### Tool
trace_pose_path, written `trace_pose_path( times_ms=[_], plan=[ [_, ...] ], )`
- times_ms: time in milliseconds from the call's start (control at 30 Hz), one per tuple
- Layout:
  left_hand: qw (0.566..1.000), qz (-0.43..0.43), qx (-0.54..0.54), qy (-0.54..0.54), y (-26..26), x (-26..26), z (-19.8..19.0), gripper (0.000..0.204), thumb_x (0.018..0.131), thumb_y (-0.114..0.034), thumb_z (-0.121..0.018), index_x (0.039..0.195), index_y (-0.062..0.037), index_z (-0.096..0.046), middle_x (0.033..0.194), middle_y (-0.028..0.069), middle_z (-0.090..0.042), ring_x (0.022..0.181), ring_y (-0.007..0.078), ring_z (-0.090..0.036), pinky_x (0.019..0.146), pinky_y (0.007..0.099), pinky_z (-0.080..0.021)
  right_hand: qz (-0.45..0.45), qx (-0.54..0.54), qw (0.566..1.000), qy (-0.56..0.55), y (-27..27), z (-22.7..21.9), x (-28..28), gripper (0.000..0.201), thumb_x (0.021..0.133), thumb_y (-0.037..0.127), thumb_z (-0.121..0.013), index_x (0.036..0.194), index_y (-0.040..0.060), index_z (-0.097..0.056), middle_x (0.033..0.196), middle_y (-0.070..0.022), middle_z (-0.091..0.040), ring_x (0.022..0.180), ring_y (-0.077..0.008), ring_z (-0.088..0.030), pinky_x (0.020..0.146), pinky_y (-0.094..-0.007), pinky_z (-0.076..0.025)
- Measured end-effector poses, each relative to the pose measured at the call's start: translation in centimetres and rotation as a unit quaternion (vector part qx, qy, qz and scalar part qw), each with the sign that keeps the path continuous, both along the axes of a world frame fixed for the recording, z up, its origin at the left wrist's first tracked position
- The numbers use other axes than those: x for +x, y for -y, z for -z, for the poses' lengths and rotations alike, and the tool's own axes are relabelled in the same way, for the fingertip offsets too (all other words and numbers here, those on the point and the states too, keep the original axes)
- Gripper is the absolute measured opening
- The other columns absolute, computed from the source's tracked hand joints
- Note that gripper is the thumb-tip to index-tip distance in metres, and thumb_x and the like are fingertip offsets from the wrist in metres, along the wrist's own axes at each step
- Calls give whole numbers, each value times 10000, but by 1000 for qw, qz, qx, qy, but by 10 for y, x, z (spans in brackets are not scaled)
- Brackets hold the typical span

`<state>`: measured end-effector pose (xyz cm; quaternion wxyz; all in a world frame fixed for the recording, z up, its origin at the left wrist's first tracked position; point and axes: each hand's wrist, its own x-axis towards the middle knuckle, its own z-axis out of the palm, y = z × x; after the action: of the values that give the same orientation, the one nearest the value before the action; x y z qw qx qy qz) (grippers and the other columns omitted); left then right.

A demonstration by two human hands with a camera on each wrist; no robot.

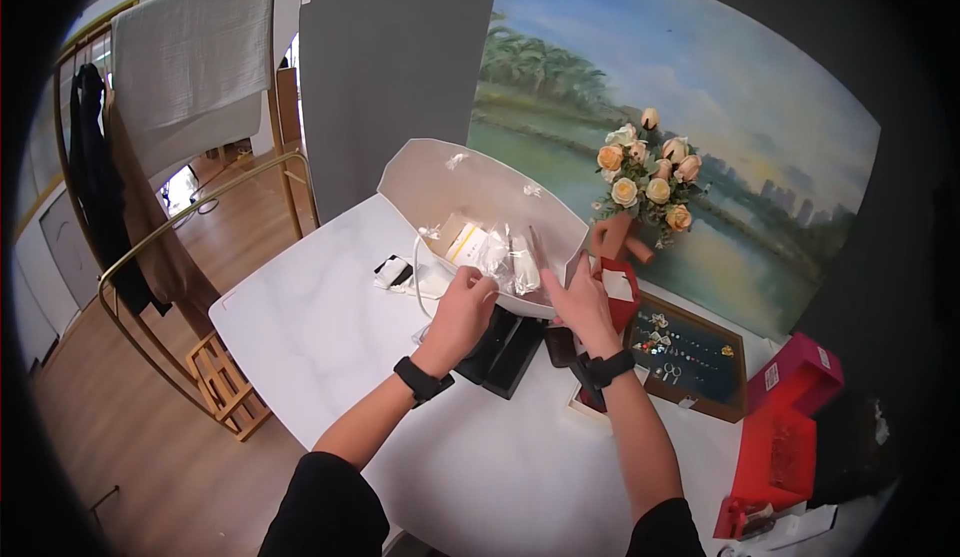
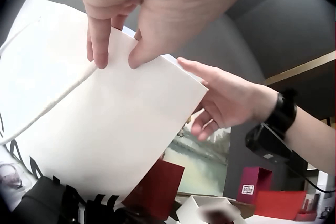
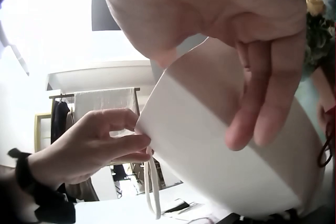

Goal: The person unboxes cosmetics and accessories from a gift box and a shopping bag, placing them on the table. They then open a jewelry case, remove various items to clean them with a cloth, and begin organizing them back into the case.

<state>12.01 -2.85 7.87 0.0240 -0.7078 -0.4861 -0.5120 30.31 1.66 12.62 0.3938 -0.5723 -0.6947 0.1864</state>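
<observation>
A large white paper bag (image 1: pixel 485 182) with a cord handle (image 2: pixel 58 98) stands on the table, its mouth tipped toward me. Inside lie clear plastic-wrapped pieces (image 1: pixel 508 257) and a white card with a yellow stripe (image 1: pixel 467 244). My left hand (image 1: pixel 462 312) pinches the bag's near rim close to the handle, thumb on the outer face, as the left wrist view shows. At the bag's right corner is my right hand (image 1: pixel 583 307), its fingers (image 3: pixel 281 103) extended along the side panel and its thumb at the edge.
Black boxes (image 1: pixel 512 355) lie in front of the bag. To the right are a red box (image 1: pixel 622 307), a framed jewelry board (image 1: pixel 690 362), a magenta box (image 1: pixel 797 377) and a red tray (image 1: pixel 775 457). Flowers (image 1: pixel 655 172) stand before a painting (image 1: pixel 700 97); a clothes rack (image 1: pixel 190 47) is left.
</observation>
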Motion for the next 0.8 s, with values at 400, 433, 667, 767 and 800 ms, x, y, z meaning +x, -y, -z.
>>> trace_pose_path(
  times_ms=[400,433,667,767,800],
  plan=[
    [927,23,-358,-112,-95,-13,-50,816,766,-438,-678,1263,140,-386,1102,302,-593,1036,386,-594,888,391,-463,19,63,986,152,45,20,-22,656,797,65,-473,1356,-148,-203,749,-335,-601,732,-476,-606,677,-517,-496],
    [915,18,-385,-121,-109,-8,-46,949,754,-481,-678,1300,174,-263,1114,329,-576,1071,396,-577,915,384,-450,14,60,986,155,46,23,-22,670,795,67,-478,1361,-146,-189,744,-336,-598,720,-479,-604,665,-525,-493],
    [876,15,-465,-122,-155,8,-41,894,698,-724,-563,1275,-42,-530,1206,202,-591,1143,306,-554,962,342,-419,5,62,987,149,38,40,-14,749,812,85,-453,1407,-105,-38,721,-325,-599,677,-456,-620,682,-498,-515],
    [886,46,-456,-73,-228,-20,36,696,743,-643,-559,1186,-110,-629,1139,126,-639,1049,242,-600,890,313,-460,-24,-6,996,81,39,39,-11,700,828,113,-465,1390,-125,-121,750,-335,-605,732,-476,-613,708,-517,-501],
    [912,100,-387,-97,-227,-26,39,626,772,-586,-566,1178,-113,-633,1094,116,-656,1014,217,-611,849,305,-482,-23,-7,996,81,39,39,-10,700,828,113,-465,1390,-125,-121,750,-335,-605,732,-476,-613,708,-517,-501]
  ],
)
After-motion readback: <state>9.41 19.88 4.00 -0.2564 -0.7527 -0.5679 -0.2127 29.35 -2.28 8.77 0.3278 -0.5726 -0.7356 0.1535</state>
